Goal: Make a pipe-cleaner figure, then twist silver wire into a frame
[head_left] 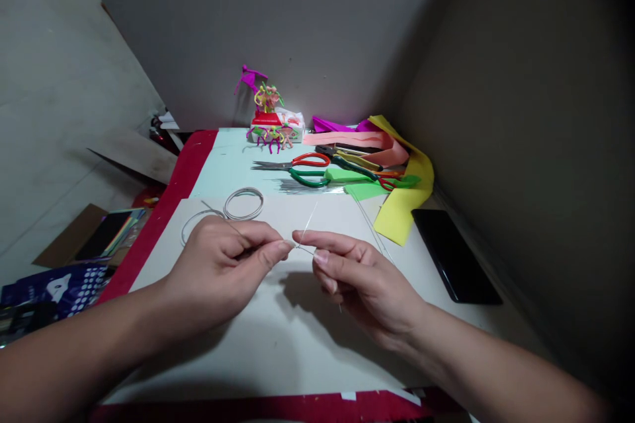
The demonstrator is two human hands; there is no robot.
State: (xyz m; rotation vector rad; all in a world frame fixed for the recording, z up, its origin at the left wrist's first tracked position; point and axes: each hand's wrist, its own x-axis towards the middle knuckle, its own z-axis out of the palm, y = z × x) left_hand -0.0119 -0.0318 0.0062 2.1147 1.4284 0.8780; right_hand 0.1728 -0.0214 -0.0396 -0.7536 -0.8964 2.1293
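Over a white sheet (278, 337) my two hands meet at the middle. My left hand (223, 264) pinches a thin silver wire (307, 228) between thumb and forefinger. My right hand (357, 277) pinches the same wire from the other side, fingertips almost touching the left ones. A short end of wire sticks up and away between the hands. A coil of the same wire (243, 203) lies just beyond my left hand, with a loose loop trailing left.
Scissors with a red and a green handle (302, 168) lie farther back, next to pliers (357, 168) on coloured paper sheets (397, 185). A small box with curled paper shapes (272, 122) stands at the back. A black phone (454, 254) lies right. Walls close in behind and right.
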